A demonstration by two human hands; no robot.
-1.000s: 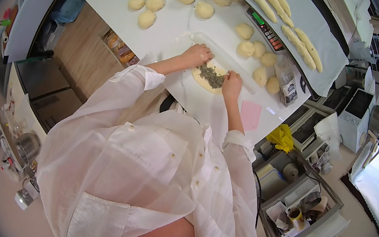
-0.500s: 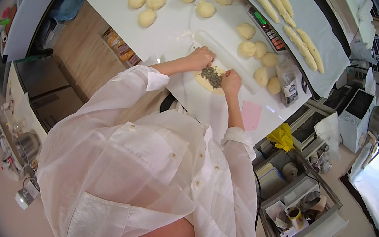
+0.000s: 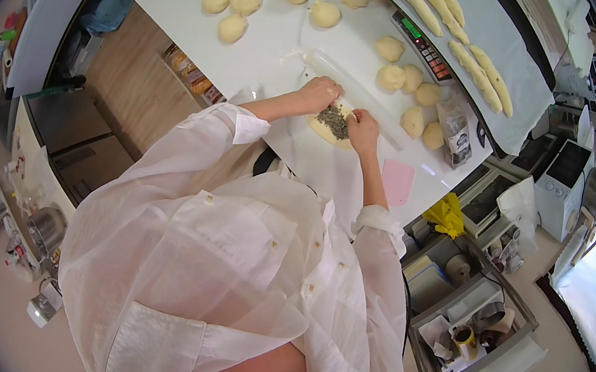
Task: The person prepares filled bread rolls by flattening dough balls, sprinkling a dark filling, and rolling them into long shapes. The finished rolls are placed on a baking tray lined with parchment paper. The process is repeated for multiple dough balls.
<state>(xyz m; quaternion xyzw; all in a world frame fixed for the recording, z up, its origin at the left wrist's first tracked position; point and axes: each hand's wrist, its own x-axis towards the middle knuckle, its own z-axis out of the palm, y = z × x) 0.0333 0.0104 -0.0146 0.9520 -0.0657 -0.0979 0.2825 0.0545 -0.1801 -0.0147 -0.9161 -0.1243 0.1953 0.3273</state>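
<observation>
A flattened piece of pale dough (image 3: pixel 324 132) lies on the white worktop, with a heap of dark, speckled filling (image 3: pixel 333 121) spread over its middle. My left hand (image 3: pixel 319 93) is closed at the dough's far left edge, its fingers curled down onto it. At the right edge, my right hand (image 3: pixel 362 129) pinches the dough between thumb and fingers. Just beyond both hands lies a pale, translucent rolling pin (image 3: pixel 360 97), running from upper left to lower right. Parts of the dough's edge are hidden under my fingers.
Several round dough balls (image 3: pixel 325 14) sit across the worktop. A scale (image 3: pixel 421 45) stands beyond, near a tray (image 3: pixel 517 114) bearing long dough strips (image 3: pixel 476 75). A pink scraper (image 3: pixel 397 182) lies right of my right hand, and a clear bag (image 3: pixel 454 134) stands near the worktop's right edge.
Both hands remain at the dough's edges, their fingers shifting only slightly. The dough, filling and rolling pin look almost the same.
</observation>
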